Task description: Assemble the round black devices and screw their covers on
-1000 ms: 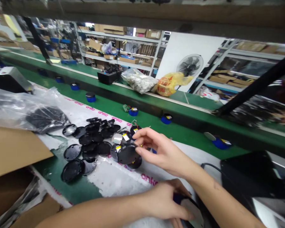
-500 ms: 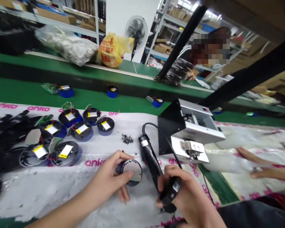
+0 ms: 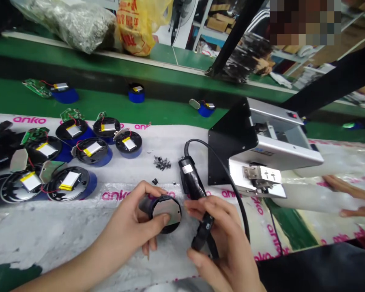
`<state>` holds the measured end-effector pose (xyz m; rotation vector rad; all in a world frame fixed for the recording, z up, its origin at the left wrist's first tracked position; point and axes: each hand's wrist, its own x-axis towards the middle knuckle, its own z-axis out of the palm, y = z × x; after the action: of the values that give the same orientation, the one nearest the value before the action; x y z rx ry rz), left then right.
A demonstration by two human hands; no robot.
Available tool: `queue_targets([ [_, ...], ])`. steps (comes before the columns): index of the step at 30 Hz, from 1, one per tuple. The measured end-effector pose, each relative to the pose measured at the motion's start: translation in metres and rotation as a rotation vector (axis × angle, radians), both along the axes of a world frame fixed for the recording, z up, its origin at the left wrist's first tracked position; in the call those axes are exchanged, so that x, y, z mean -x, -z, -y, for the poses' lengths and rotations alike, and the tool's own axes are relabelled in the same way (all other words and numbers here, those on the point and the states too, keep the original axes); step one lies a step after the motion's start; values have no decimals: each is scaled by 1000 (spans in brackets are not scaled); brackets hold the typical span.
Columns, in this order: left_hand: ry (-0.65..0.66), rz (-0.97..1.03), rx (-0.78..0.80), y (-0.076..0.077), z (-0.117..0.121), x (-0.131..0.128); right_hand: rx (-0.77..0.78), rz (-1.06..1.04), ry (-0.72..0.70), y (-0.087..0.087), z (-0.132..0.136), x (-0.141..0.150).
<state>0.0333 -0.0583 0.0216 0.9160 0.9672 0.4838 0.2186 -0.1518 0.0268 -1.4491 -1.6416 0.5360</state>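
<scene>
My left hand (image 3: 136, 221) is closed around a round dark housing (image 3: 180, 219), its thumb pressing on the flat grey disc (image 3: 164, 207) at the top. To its right, my right hand (image 3: 228, 243) grips a black plastic part (image 3: 203, 232) with small white marking, between thumb and fingers. Just behind that part lies a black electric screwdriver (image 3: 192, 178) with a cable; its lower end is hidden by my right hand. Small black screws (image 3: 162, 163) lie in a pile beyond my left hand.
Several blue round housings (image 3: 93, 152) with batteries and wired boards stand at left; more sit on the green surface behind. A silver-and-black screw feeder (image 3: 261, 150) stands at right. Another person's hand (image 3: 349, 192) is at far right. A clear plastic bag (image 3: 76, 24) lies at the back.
My right hand has turned the black part so that it shows edge-on, and moved it nearer the housing. The view has tilted down and closer; my left hand keeps its hold.
</scene>
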Motion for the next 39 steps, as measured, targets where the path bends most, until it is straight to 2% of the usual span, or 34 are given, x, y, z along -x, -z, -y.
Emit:
queue_targets([
  [3,50,22,9,0,0,2,-28,-27,-110,3,-2,-4],
  [8,39,42,-75,1,1,1,-38,101,-95,0,-5,-5],
  [20,50,59,-101,3,1,1,-76,212,-134,-2,-8,1],
  [24,61,111,-108,3,-3,2,-63,366,-212,-11,-17,2],
  [27,104,212,-70,7,-6,8,33,514,-299,-21,-31,3],
  [30,147,330,8,13,-8,14,80,567,-341,-28,-43,3],
  [35,61,423,63,18,-11,18,109,562,-429,-29,-49,-2],
  [39,139,434,136,20,-15,20,120,594,-421,-28,-47,-2],
])
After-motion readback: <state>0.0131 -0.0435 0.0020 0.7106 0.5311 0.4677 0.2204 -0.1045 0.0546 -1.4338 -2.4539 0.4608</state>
